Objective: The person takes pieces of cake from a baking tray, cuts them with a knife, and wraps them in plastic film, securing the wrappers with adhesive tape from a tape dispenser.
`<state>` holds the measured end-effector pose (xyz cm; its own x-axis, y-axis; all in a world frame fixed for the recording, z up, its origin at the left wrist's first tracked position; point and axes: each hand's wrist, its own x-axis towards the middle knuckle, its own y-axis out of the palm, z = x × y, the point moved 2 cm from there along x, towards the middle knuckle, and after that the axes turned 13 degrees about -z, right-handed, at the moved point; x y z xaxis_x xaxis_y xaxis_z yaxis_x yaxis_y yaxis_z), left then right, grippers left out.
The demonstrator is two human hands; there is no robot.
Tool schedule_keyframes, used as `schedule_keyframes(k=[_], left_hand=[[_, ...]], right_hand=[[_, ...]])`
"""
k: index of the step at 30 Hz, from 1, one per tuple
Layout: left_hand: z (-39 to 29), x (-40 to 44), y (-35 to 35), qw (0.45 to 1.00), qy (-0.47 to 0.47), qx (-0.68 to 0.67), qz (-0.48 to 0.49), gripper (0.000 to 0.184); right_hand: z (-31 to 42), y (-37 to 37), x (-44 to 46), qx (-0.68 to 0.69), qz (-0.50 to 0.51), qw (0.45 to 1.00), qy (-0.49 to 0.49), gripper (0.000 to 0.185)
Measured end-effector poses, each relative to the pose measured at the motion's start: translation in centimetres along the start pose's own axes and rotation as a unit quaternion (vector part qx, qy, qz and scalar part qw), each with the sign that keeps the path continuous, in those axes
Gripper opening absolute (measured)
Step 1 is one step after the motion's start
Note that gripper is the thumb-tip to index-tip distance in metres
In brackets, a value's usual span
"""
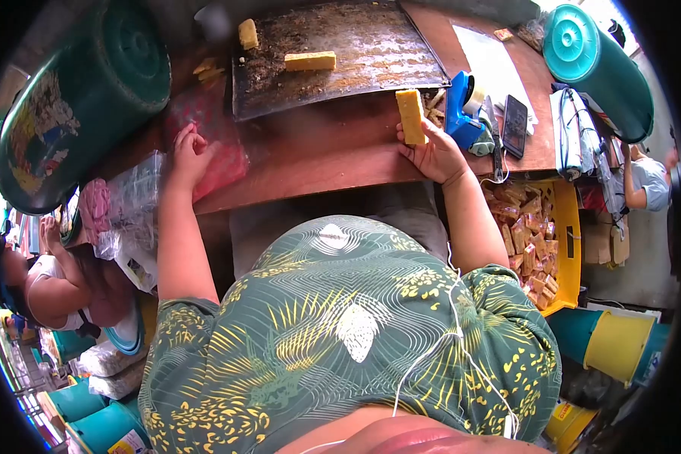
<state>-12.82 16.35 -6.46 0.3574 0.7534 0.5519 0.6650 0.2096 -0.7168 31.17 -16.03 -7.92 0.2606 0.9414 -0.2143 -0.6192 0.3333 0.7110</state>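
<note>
Right hand (pixel 435 155) grips a bare yellow bar (pixel 410 113) over the counter's (pixel 310 163) near edge and left hand (pixel 189 155), fingers narrowed, is at reddish plastic (pixel 228 157), its hold unclear, while wrapped pieces (pixel 533 246) already fill the yellow crate (pixel 570 242) by the right corner, two unwrapped pieces (pixel 310 61) left on the tray (pixel 371 38).

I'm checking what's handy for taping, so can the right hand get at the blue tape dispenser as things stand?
Probably yes: the right hand is close to the blue tape dispenser, with nothing evident blocking it, though the yellow bar it holds may get in the way.
</note>
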Motion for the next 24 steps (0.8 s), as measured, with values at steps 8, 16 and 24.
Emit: schedule_keyframes(k=[8, 16, 24], left_hand=[[5.0, 0.6, 0.4, 0.989, -0.087, -0.121, 0.017, 0.028], [-6.2, 3.7, -1.5, 0.914, -0.233, -0.325, -0.065, 0.019], [-24.8, -7.5, 4.5, 0.947, 0.142, -0.13, 0.255, 0.041]], right_hand=[[0.0, -0.1, -0.1, -0.002, 0.001, 1.0, -0.001, 0.042], [0.0, 0.3, -0.1, -0.03, -0.016, 0.999, -0.019, 0.042], [-0.2, 0.7, -0.5, -0.007, -0.018, 1.0, -0.021, 0.042]])
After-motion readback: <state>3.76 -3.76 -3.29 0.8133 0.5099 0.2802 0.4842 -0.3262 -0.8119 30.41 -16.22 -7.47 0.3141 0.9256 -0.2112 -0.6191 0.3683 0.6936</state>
